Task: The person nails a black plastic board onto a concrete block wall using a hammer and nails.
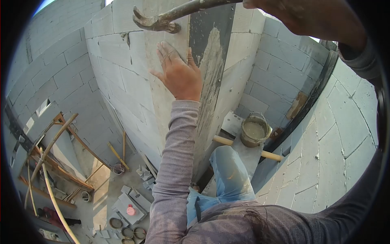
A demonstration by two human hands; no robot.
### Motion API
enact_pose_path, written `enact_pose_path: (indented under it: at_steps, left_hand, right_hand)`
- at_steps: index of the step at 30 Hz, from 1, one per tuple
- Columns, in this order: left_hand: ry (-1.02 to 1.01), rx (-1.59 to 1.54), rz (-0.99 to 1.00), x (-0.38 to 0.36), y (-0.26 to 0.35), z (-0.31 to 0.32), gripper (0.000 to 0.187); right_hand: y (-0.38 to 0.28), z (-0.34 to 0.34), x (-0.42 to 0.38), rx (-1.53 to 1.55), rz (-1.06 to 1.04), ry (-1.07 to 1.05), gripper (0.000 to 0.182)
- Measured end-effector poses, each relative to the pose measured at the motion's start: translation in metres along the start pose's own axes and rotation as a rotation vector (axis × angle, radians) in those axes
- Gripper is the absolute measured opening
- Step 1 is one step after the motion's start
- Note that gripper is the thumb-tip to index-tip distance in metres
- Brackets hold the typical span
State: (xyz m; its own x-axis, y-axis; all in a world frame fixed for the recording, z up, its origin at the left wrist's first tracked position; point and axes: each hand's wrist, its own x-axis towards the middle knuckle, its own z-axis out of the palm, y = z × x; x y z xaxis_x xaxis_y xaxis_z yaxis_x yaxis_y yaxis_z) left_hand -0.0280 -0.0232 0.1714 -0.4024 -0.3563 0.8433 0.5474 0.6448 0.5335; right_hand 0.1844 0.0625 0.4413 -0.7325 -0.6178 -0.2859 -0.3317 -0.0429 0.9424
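My left hand [179, 77] lies with fingers spread against a pale upright board [156, 69] at the wall's corner. Up at the top right, my right hand [313, 18] is closed round the handle of a claw hammer [162, 22]. The hammer's head is just above my left fingertips, in front of the board, its claw pointing left. A dark column face [211, 28], smeared with grey mortar, stands directly right of the board.
A bucket of grey mix [255, 129] stands on a plank [243, 162] by my knee, over bamboo poles [271, 156]. Block walls [313, 162] rise on both sides. Far below on the floor [97, 203] are wooden trestles [61, 171], block pieces and several buckets.
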Motion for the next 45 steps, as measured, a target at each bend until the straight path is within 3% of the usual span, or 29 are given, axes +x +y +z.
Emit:
enact_pose_path:
  at_steps: [1, 6, 7, 9, 10, 12, 23, 25, 26, 28, 30, 31, 33, 35, 38, 40, 41, 43, 44, 45]
  left_hand:
    - [0.022, -0.021, -0.003, 0.003, 0.002, 0.001, 0.071]
    - [0.037, -0.024, -0.001, 0.004, 0.006, 0.000, 0.070]
    - [0.030, -0.018, -0.001, 0.004, 0.006, -0.003, 0.069]
    - [-0.002, -0.101, -0.011, 0.003, 0.005, -0.004, 0.070]
    - [-0.021, -0.188, -0.034, 0.005, 0.006, -0.003, 0.070]
    - [-0.004, -0.183, -0.029, 0.009, 0.008, -0.002, 0.070]
    - [-0.022, -0.162, -0.008, 0.003, 0.003, -0.002, 0.069]
    - [-0.089, -0.259, -0.044, 0.005, 0.002, -0.005, 0.069]
    - [-0.093, -0.252, -0.047, 0.004, 0.000, -0.007, 0.069]
    - [-0.132, -0.236, -0.067, 0.006, 0.002, -0.007, 0.069]
    - [-0.083, -0.208, -0.035, 0.006, 0.003, -0.005, 0.069]
    - [-0.043, -0.169, -0.013, 0.004, 0.002, -0.004, 0.070]
    - [-0.058, -0.275, -0.002, 0.007, 0.001, -0.007, 0.071]
    - [-0.007, -0.371, 0.103, 0.011, 0.004, -0.013, 0.075]
    - [0.058, -0.296, 0.444, 0.034, 0.012, -0.019, 0.073]
    - [0.062, -0.038, 0.398, 0.040, 0.006, -0.012, 0.059]
    - [0.049, 0.124, 0.366, 0.039, 0.003, -0.009, 0.054]
    - [0.053, -0.065, 0.210, 0.032, -0.004, 0.003, 0.057]
    - [-0.219, 0.016, 0.102, 0.021, 0.036, -0.028, 0.059]
    - [-0.252, 0.022, 0.105, 0.018, 0.041, -0.027, 0.059]
  right_hand:
    - [0.002, 0.006, -0.002, 0.000, 0.008, -0.002, 0.026]
    - [-0.003, 0.041, 0.019, -0.047, 0.126, 0.728, 0.024]
    - [0.000, 0.038, 0.019, -0.041, 0.129, 0.735, 0.024]
    - [0.012, 0.016, 0.010, 0.113, -0.023, 0.458, 0.026]
    - [0.011, 0.003, 0.008, 0.107, -0.023, 0.459, 0.026]
    - [-0.004, -0.025, 0.009, -0.250, 0.188, 0.222, 0.027]
    - [-0.048, -0.023, 0.016, 0.667, 0.640, 0.454, 0.024]
    - [-0.033, 0.006, 0.012, 1.031, 0.498, 0.389, 0.023]
    - [-0.030, 0.010, 0.012, 1.038, 0.493, 0.391, 0.023]
    - [-0.022, -0.003, 0.014, 1.120, 0.679, 0.067, 0.024]
    - [-0.032, -0.031, 0.006, 1.102, 0.689, -0.084, 0.028]
    - [-0.039, -0.006, -0.002, 1.106, 0.695, -0.085, 0.028]
    - [-0.081, 0.080, -0.026, 0.380, 0.502, 0.780, 0.038]
    - [-0.144, 0.114, -0.041, 0.733, 0.693, 0.856, 0.038]
    - [-0.286, 0.156, -0.052, 1.623, 1.050, 0.728, 0.022]
    - [-0.418, 0.198, -0.045, 2.071, 1.380, 0.600, 0.026]
    - [-0.493, 0.222, -0.038, 1.866, 1.507, 0.532, 0.030]
    - [-0.598, 0.243, -0.032, 1.771, 1.740, 0.009, 0.031]
    - [-0.644, 0.253, -0.032, 1.767, 1.809, -0.200, 0.030]
    - [-0.685, 0.264, -0.034, 1.787, 1.817, -0.234, 0.030]
